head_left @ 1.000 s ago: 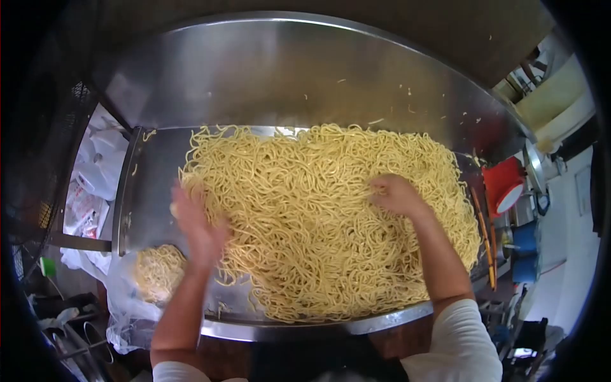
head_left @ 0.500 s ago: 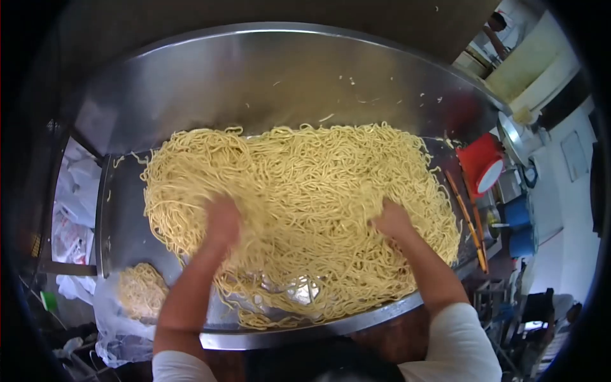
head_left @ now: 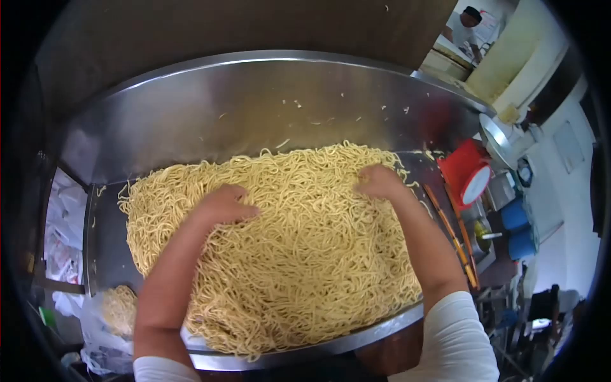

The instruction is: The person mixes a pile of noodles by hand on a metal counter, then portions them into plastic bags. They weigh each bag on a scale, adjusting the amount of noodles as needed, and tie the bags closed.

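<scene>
Left hand point(head_left: 219, 205) open, right hand point(head_left: 381, 183) curled, its grip unclear, both at the noodles point(head_left: 305, 242); loose fingers should tangle them less

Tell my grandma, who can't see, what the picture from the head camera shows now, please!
A person's left hand and right hand are at a huge spread of yellow noodles on a metal table. A clear plastic bag is at the left, with two long sticks and a red object at the right.

Single head-worn view, looking forward and down past both grips, bench point(head_left: 105, 254) around them, wide fisheye, fairly near.
</scene>
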{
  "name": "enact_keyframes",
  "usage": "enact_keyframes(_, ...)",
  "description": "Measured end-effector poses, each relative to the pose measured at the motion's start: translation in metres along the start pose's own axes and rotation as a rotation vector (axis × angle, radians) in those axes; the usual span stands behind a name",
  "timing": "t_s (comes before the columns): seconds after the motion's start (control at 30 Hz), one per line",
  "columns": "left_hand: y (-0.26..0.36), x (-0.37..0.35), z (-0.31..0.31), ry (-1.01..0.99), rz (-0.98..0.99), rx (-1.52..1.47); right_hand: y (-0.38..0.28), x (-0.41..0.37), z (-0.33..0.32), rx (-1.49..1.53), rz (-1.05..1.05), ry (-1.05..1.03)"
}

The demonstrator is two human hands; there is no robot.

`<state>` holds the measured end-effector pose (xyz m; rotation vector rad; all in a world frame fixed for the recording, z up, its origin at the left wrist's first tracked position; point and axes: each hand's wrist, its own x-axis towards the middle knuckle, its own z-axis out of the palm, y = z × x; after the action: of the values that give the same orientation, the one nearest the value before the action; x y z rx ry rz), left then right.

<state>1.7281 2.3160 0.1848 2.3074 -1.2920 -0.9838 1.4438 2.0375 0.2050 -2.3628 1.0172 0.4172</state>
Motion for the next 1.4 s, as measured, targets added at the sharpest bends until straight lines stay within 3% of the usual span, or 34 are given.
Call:
enact_keyframes(0.03,0.022,0.011,0.043,0.092,-0.013,0.115,0.022,0.019,0.007,-0.224,0.059,-0.119)
enact_keyframes(0.07,0.047,0.025,0.082,0.171,-0.021,0.238,0.038,0.024,0.038,-0.308,0.02,0.01)
enact_keyframes(0.13,0.072,0.07,0.121,0.08,0.018,0.008,0.023,0.026,0.052,-0.306,0.057,0.103)
enact_keyframes(0.17,0.101,0.071,0.123,-0.058,0.033,-0.17,0.019,0.026,0.058,-0.326,0.103,0.183)
enact_keyframes(0.2,0.129,0.069,0.124,-0.201,0.052,-0.35,0.028,0.032,0.061,-0.248,0.133,0.278)
enact_keyframes(0.3,0.15,0.082,0.159,-0.264,-0.065,-0.55,0.058,0.031,0.039,0.036,0.201,0.355)
enact_keyframes(0.33,0.148,0.08,0.163,-0.259,-0.063,-0.554,0.074,0.027,0.043,0.152,0.198,0.569)
enact_keyframes(0.4,0.166,0.038,0.13,-0.063,0.111,-0.581,0.099,0.005,0.011,0.531,0.261,0.553)
enact_keyframes(0.47,0.174,-0.002,0.055,-0.297,0.024,-0.733,0.143,-0.004,-0.011,0.595,0.041,0.605)
enact_keyframes(0.53,0.168,-0.023,0.01,-0.003,-0.278,-0.376,0.153,-0.028,-0.033,0.651,-0.071,0.617)
enact_keyframes(0.6,0.076,0.007,0.011,0.116,-0.14,-0.316,0.136,-0.063,-0.051,0.792,-0.246,0.614)
enact_keyframes(0.67,0.034,0.01,0.01,0.066,0.01,-0.274,0.121,-0.077,-0.053,0.739,-0.225,0.636)
enact_keyframes(0.7,0.042,0.001,0.015,0.064,0.031,-0.275,0.112,-0.083,-0.055,0.697,-0.209,0.636)
enact_keyframes(0.77,0.059,-0.026,0.021,0.289,-0.032,0.155,0.088,-0.097,-0.054,0.716,-0.231,0.611)
enact_keyframes(0.83,0.107,-0.061,0.028,0.396,0.022,0.269,0.066,-0.11,-0.047,0.747,-0.262,0.556)
enact_keyframes(0.9,0.13,-0.063,0.05,0.437,0.296,-0.052,0.042,-0.12,-0.037,0.471,-0.313,0.549)
enact_keyframes(0.97,0.18,-0.073,0.068,0.295,0.535,-0.298,0.017,-0.128,-0.02,0.531,-0.347,0.498)
enact_keyframes(1.03,0.204,-0.055,0.099,0.44,0.733,-0.284,-0.003,-0.134,-0.005,0.819,-0.255,0.375)
enact_keyframes(1.07,0.204,-0.04,0.117,0.447,0.736,-0.286,-0.013,-0.14,-0.004,0.776,-0.221,0.366)
enact_keyframes(1.13,0.205,-0.014,0.142,0.423,0.589,-0.73,-0.013,-0.135,0.009,0.787,-0.223,0.381)
enact_keyframes(1.17,0.209,-0.019,0.135,0.425,0.595,-0.736,-0.008,-0.131,0.015,0.81,-0.217,0.387)
enact_keyframes(1.23,0.212,-0.029,0.111,0.108,0.279,-0.903,-0.003,-0.135,0.015,0.816,-0.222,0.372)
enact_keyframes(1.27,0.205,-0.025,0.111,0.205,0.309,-0.802,-0.002,-0.14,0.008,0.633,-0.17,0.406)
enact_keyframes(1.33,0.218,-0.06,0.069,0.219,0.01,-0.654,0.001,-0.147,-0.006,0.223,-0.057,0.543)
enact_keyframes(1.37,0.202,-0.049,0.07,0.333,0.157,-0.659,0.01,-0.144,-0.007,0.23,-0.051,0.536)
enact_keyframes(1.4,0.189,-0.045,0.066,0.447,0.304,-0.664,0.022,-0.14,-0.008,0.127,-0.103,0.658)
